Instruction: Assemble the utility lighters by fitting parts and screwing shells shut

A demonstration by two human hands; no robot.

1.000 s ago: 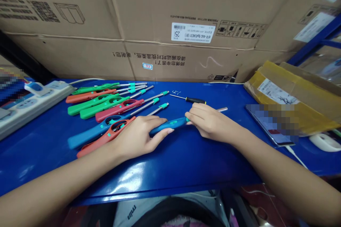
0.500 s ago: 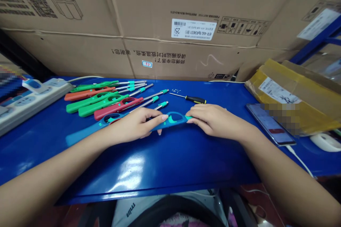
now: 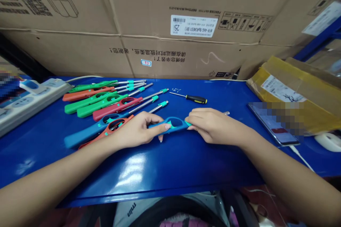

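Crosswise: blue utility lighter point(image 3: 184, 125) secured at two points over the bench point(image 3: 173, 166)

Head view. The left hand point(image 3: 141, 131) was narrowed around the handle of the lighter, its thumb tip at the turquoise trigger point(image 3: 173, 125) and a fingertip showing below the body. The right hand point(image 3: 213, 124) was closed on the barrel, leaving the metal tip point(image 3: 227, 113) projecting beyond the knuckles. The opposed grips probably served to steady the long body and keep the ring opening exposed. The lighter was located between the hands; contact with the bench could not be determined.

At left, a row of utility lighters point(image 3: 106, 112) lay side by side, handles leftward and barrels rightward. This alignment apparently kept each unit separable and the front area accessible. Their shells were smooth plastic in green, orange, red and blue, with oval guards and slim, bright metal barrels, most visibly fitted with turquoise sleeves.

A screwdriver point(image 3: 196, 99), thin-shafted with a black-and-yellow handle, lay just beyond the right hand, presumably for easy reach. Pale fragments point(image 3: 176, 89) near its tip were too small to identify.

The bench surface was glossy blue. Behind it stood a matte, creased cardboard carton point(image 3: 149, 25) with inverted print. A yellow-taped package point(image 3: 277, 69) and a smartphone point(image 3: 270, 124) occupied the right side.
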